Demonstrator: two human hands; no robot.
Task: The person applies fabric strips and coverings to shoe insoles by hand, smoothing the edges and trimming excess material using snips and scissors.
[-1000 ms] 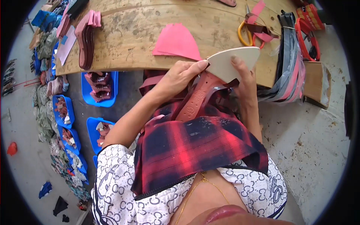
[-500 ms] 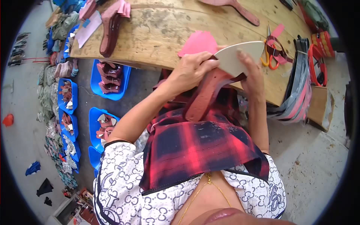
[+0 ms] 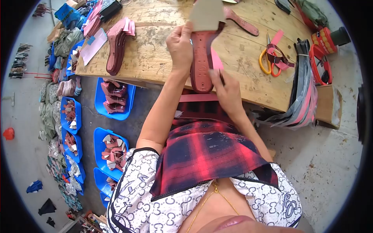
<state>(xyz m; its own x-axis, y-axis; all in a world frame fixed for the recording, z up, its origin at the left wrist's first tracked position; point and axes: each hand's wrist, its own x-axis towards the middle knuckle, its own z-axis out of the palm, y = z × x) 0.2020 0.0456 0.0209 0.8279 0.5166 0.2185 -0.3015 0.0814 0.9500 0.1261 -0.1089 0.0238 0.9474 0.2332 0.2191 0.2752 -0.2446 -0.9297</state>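
The left hand [image 3: 180, 50] grips a shoe piece [image 3: 201, 60] by its left side, the thumb lying near the seam between a pale pointed panel [image 3: 207, 15] and a long reddish-brown strip dotted with small holes. The pale end points to the far side and the rounded end points near, over the near edge of the table [image 3: 155, 42]. The right hand [image 3: 228, 91] is at the right side of that rounded end with bent fingers, a narrow dark bit showing between them; whether it pinches the shoe piece cannot be told. A pink sheet [image 3: 216, 61] shows partly from behind the shoe piece, just to its right. Farther to the right lies a pair of scissors [image 3: 261, 63] with yellow and orange handles, a pink scrap [image 3: 277, 37] and a dark strap beside it. Beyond the hands, another reddish piece [image 3: 243, 23] lies slantwise. On the left of the table there is a stack of reddish pieces [image 3: 115, 50], with a sheet of paper [image 3: 92, 50] just left of it. A bundle of grey, black and pink strips [image 3: 305, 89] hangs at the right edge, near a cardboard box [image 3: 328, 103]. On the floor to the left stand blue tubs [image 3: 130, 105] filled with parts.
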